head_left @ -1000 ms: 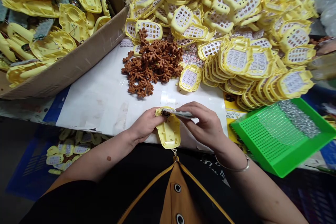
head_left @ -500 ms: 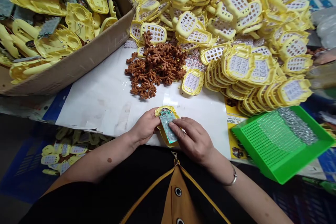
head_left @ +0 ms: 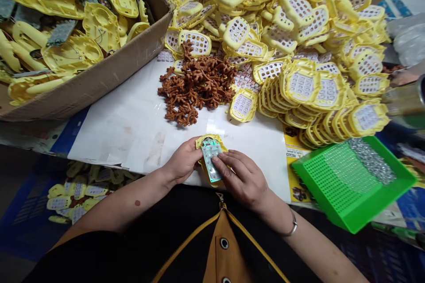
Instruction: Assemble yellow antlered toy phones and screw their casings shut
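Note:
Close to the table's front edge, my left hand (head_left: 183, 160) grips a yellow plastic shell (head_left: 200, 142) by its left side. A green circuit board (head_left: 211, 159) lies over the shell, with small parts and wires at its upper end. My right hand (head_left: 244, 176) is closed at the right side of the pair, its thumb and fingers on the board's face. The underside of the shell and some right fingertips are hidden. Beyond my hands lie a heap of brown branching plastic pieces (head_left: 199, 84) and a single yellow keypad cover (head_left: 243, 105).
A cardboard box (head_left: 133, 53) of wired yellow shells stands left. Stacked keypad covers (head_left: 300, 84) and a large pile of them (head_left: 235, 33) fill the back. At right a green tray (head_left: 352, 212) holds small metal screws (head_left: 375, 161). A blue crate (head_left: 29, 216) sits below left.
The circuit board sits slightly more upright in the shell, and my right thumb has shifted a little left on it. The view has moved slightly; both hands keep their hold.

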`<state>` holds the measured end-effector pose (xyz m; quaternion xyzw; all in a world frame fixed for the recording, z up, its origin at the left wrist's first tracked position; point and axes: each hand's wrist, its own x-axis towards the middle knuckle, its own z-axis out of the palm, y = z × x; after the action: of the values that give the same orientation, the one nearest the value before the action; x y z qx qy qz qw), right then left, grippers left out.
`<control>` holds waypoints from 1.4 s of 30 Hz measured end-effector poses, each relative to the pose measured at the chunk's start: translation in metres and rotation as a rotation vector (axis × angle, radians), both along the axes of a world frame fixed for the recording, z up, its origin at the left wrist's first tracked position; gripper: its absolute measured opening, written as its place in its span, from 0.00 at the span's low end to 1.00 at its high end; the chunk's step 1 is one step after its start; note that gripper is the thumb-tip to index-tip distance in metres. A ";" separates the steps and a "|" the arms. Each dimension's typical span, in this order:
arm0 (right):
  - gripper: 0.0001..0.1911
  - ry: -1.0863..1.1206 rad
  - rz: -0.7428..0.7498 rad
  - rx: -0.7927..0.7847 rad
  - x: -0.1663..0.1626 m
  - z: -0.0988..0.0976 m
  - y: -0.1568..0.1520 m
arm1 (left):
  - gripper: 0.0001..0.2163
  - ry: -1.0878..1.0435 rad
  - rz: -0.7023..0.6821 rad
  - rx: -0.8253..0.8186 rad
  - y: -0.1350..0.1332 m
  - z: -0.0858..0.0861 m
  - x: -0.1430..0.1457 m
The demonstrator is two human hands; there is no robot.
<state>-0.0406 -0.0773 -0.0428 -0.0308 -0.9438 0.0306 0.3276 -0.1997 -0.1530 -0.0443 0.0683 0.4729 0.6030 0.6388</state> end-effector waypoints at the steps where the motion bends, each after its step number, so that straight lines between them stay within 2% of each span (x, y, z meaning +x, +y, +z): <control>1: 0.18 -0.005 -0.004 -0.012 0.000 0.000 0.000 | 0.13 0.000 0.009 -0.005 0.000 0.000 0.000; 8: 0.20 -0.006 -0.068 -0.023 0.000 -0.001 -0.003 | 0.12 -0.042 0.036 0.078 0.002 -0.001 0.000; 15: 0.15 0.005 0.009 -0.004 0.001 0.001 -0.004 | 0.12 -0.049 0.054 0.034 0.000 -0.002 0.000; 22: 0.20 0.014 -0.047 0.013 0.002 -0.002 -0.003 | 0.12 -0.033 0.032 0.071 0.000 0.000 -0.001; 30: 0.22 -0.014 -0.010 -0.042 -0.003 0.001 0.000 | 0.12 -0.031 0.023 0.061 0.000 -0.003 -0.002; 33: 0.20 -0.038 0.012 -0.060 -0.001 0.002 0.001 | 0.12 -0.076 -0.009 0.109 -0.001 -0.003 -0.006; 38: 0.23 -0.046 0.016 -0.089 0.001 0.000 0.002 | 0.20 -0.197 -0.116 0.195 -0.005 -0.003 -0.013; 42: 0.24 -0.084 0.077 -0.117 0.002 0.004 0.006 | 0.13 -0.153 -0.084 0.136 -0.004 -0.004 -0.010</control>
<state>-0.0388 -0.0714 -0.0389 -0.0150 -0.9538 0.0970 0.2841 -0.2101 -0.1569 -0.0479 0.0851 0.3775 0.6100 0.6915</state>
